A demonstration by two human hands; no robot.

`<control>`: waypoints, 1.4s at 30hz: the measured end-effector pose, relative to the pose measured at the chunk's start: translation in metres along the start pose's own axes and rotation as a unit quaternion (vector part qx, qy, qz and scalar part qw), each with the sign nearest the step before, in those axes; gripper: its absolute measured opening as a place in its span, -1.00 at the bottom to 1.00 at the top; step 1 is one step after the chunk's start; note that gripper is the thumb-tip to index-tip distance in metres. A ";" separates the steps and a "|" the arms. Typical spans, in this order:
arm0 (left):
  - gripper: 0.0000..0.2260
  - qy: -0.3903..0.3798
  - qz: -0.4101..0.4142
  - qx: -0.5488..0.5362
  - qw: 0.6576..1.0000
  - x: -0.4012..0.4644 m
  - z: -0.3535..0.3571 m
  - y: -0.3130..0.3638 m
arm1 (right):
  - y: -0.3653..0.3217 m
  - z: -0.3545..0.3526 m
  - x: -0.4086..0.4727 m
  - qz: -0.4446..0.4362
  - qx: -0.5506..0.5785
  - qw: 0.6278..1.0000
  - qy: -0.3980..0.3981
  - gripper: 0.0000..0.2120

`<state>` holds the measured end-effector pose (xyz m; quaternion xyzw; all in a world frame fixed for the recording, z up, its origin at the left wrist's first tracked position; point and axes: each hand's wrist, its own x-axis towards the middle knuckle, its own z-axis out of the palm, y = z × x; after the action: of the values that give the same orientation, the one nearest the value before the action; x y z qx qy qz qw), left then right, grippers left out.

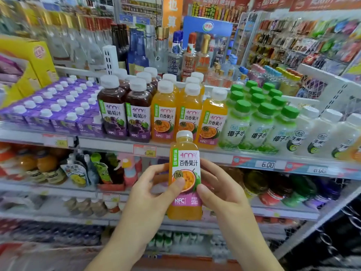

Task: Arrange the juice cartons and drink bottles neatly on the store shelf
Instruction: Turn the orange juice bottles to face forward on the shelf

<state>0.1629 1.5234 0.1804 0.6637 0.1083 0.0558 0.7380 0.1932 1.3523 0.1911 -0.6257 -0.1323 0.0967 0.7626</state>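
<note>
Two hands hold one orange passion-fruit juice bottle (184,177) upright in front of the shelf edge (195,153), below the top shelf row and clear of it. Left hand (154,184): thumb pressed on the label front, fingers curled round the bottle's left side. Right hand (218,184): thumb against the label's lower right, fingers wrapped round the right side. White cap on top, label facing the camera.

Top shelf, left to right:
- purple juice cartons (58,106), white caps, several packed rows, blurred at the far left;
- dark grape juice bottles (125,110), two at the front, more behind;
- orange juice bottles (175,112) of the same kind as the held one, three at the front; the rightmost one (214,118) leans to the left;
- green-capped coconut water bottles (257,122), three columns deep;
- pale white-capped bottles (320,132) at the far right, blurred.

Price tags (145,150) on the shelf edge. Lower shelf: mixed bottles and pouches (78,171), too blurred to name. Behind the top row: glass spirit bottles (162,49). Yellow cardboard box (25,61) at the upper left.
</note>
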 end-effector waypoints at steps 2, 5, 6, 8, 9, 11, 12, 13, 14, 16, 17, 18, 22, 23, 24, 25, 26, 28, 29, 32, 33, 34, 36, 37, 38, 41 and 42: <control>-0.58 -0.003 0.004 0.023 1.000 0.001 -0.007 -0.007 | 0.000 0.005 -0.004 -0.006 -0.020 1.000 0.019 -0.51; -0.38 -0.009 0.022 0.083 0.996 0.002 -0.015 -0.009 | 0.000 0.014 -0.010 -0.034 -0.067 0.996 0.048 -0.49; -0.35 -0.013 0.024 0.110 0.994 0.002 -0.016 -0.009 | 0.000 0.018 -0.012 -0.043 -0.085 0.993 0.062 -0.48; -0.48 -0.023 0.034 0.122 0.992 0.002 -0.018 -0.006 | 0.001 0.025 -0.014 -0.061 -0.117 0.987 0.088 -0.45; -0.54 -0.028 0.031 0.108 0.993 0.002 -0.019 -0.004 | 0.001 0.029 -0.015 -0.068 -0.129 0.984 0.097 -0.43; -0.47 -0.042 0.017 0.066 0.997 0.001 -0.019 0.002 | 0.003 0.036 -0.017 -0.083 -0.161 0.978 0.104 -0.44; -0.43 -0.048 0.011 0.055 0.997 0.001 -0.019 0.004 | 0.003 0.039 -0.018 -0.087 -0.173 0.976 0.101 -0.46; -0.43 -0.053 0.007 0.045 0.998 0.000 -0.020 0.006 | 0.003 0.040 -0.020 -0.085 -0.177 0.976 0.095 -0.47; -0.44 -0.059 0.000 0.030 0.998 0.000 -0.021 0.008 | 0.001 0.040 -0.021 -0.080 -0.177 0.977 0.089 -0.48; -0.46 -0.062 -0.029 -0.035 0.997 0.000 -0.026 0.010 | -0.004 0.036 -0.020 -0.079 -0.174 0.978 0.084 -0.52; -0.48 -0.068 -0.041 -0.068 0.994 0.001 -0.029 0.010 | -0.007 0.033 -0.018 -0.082 -0.175 0.977 0.091 -0.56; -0.50 -0.079 -0.047 -0.098 0.991 0.002 -0.032 0.010 | -0.008 0.030 -0.015 -0.083 -0.186 0.974 0.104 -0.60; -0.54 -0.128 -0.074 -0.203 0.968 0.003 -0.035 0.011 | -0.008 0.028 -0.001 0.008 -0.216 0.974 0.070 -0.65; -0.49 -0.140 -0.079 -0.218 0.963 0.004 -0.036 0.010 | -0.009 0.030 0.002 0.042 -0.195 0.979 0.040 -0.64; -0.42 -0.149 -0.079 -0.228 0.959 0.005 -0.036 0.006 | -0.010 0.031 0.004 0.065 -0.160 0.985 0.007 -0.68; -0.40 -0.155 -0.074 -0.228 0.958 0.007 -0.035 0.003 | -0.012 0.034 0.005 0.070 -0.129 0.989 -0.022 -0.70; -0.43 -0.154 -0.066 -0.213 0.963 0.009 -0.035 0.001 | -0.013 0.037 0.005 0.067 -0.112 0.990 -0.042 -0.69; -0.54 -0.139 -0.045 -0.171 0.974 0.009 -0.036 0.000 | -0.011 0.039 0.003 0.057 -0.106 0.991 -0.057 -0.65; -0.54 -0.136 -0.037 -0.148 0.979 0.008 -0.037 -0.001 | -0.009 0.039 0.002 0.054 -0.103 0.992 -0.050 -0.63; -0.50 -0.143 -0.024 -0.094 0.985 0.008 -0.042 0.000 | -0.005 0.036 0.000 0.052 -0.111 0.992 -0.016 -0.63; -0.51 -0.145 -0.022 -0.082 0.986 0.008 -0.043 0.001 | -0.004 0.034 0.000 0.046 -0.124 0.991 -0.001 -0.63; -0.52 -0.143 -0.018 -0.076 0.987 0.008 -0.044 0.001 | -0.004 0.032 -0.001 0.037 -0.138 0.990 0.019 -0.63; -0.55 -0.120 0.000 -0.069 0.990 0.009 -0.044 0.003 | -0.003 0.029 -0.003 0.015 -0.161 0.984 0.069 -0.64; -0.56 -0.105 0.008 -0.068 0.992 0.009 -0.043 0.005 | -0.002 0.029 -0.004 0.005 -0.177 0.979 0.098 -0.63; -0.57 -0.095 0.010 -0.067 0.993 0.010 -0.041 0.005 | -0.002 0.029 -0.005 -0.004 -0.196 0.973 0.125 -0.60; -0.61 -0.082 -0.019 -0.076 0.994 0.008 -0.031 0.006 | 0.000 0.036 -0.008 -0.030 -0.247 0.952 0.178 -0.50; -0.57 -0.089 -0.039 -0.087 0.991 0.007 -0.028 0.006 | 0.001 0.039 -0.010 -0.048 -0.274 0.943 0.185 -0.48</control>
<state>0.1636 1.5527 0.1834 0.5944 0.0624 -0.0231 0.8014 0.1717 1.3857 0.1963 -0.8103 -0.0403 -0.0970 0.5766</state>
